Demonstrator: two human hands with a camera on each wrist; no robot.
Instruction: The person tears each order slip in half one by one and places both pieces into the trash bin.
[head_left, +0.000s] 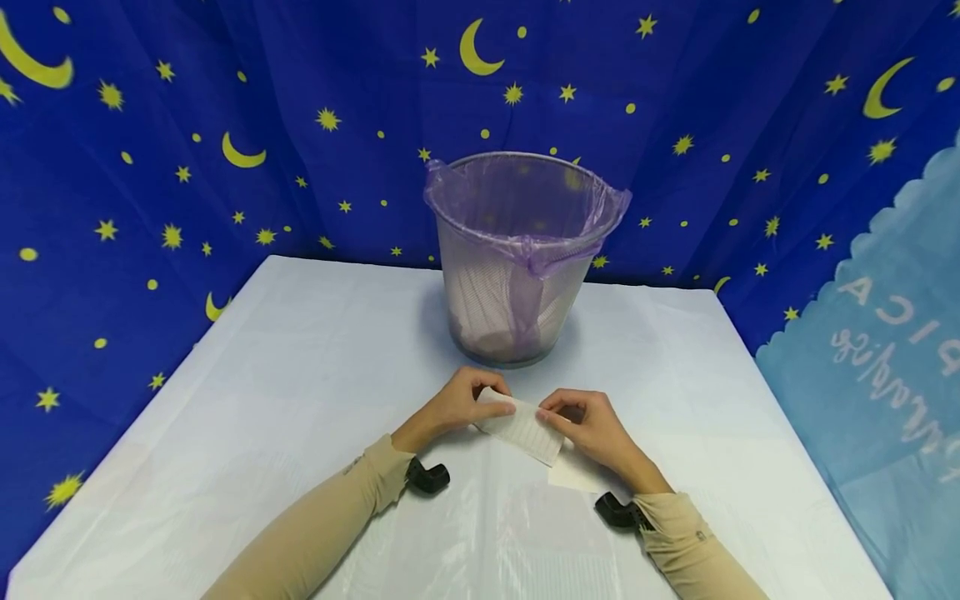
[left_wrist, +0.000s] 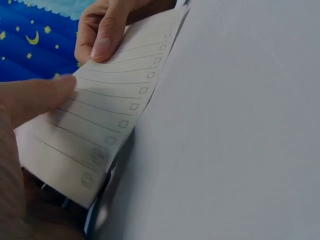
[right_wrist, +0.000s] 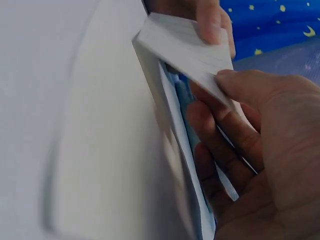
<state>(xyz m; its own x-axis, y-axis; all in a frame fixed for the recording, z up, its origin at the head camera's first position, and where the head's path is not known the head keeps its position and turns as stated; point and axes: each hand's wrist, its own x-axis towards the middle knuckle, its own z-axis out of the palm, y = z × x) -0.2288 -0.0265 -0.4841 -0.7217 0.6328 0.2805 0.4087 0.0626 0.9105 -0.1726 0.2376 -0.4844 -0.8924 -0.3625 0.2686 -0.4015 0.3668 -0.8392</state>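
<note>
"Where did we find the paper?"

"We saw the thin white paper sheet with ruled lines and a column of small square boxes (head_left: 525,431) raised between both hands, above the white-covered table (head_left: 337,333), on the near side of the bin"

"And how did we find the hands?"

"The bare left hand (head_left: 456,403) was clamped on one end of the sheet, its thumb on the upper face. The bare right hand (head_left: 596,423) pinched it farther along, thumb on top and fingers below. We noted a plain cream-coloured piece of paper (head_left: 573,473) showing under the right hand, but we could not tell whether it was joined to the ruled sheet"

"Which bin did we mean?"

"The round silvery mesh bin (head_left: 476,292), which we saw standing upright near the far edge, lined with a translucent purple plastic bag (head_left: 528,312) bunched at the front of the rim. Behind it we saw a dark blue curtain with yellow moons and stars (head_left: 360,92)"
</note>
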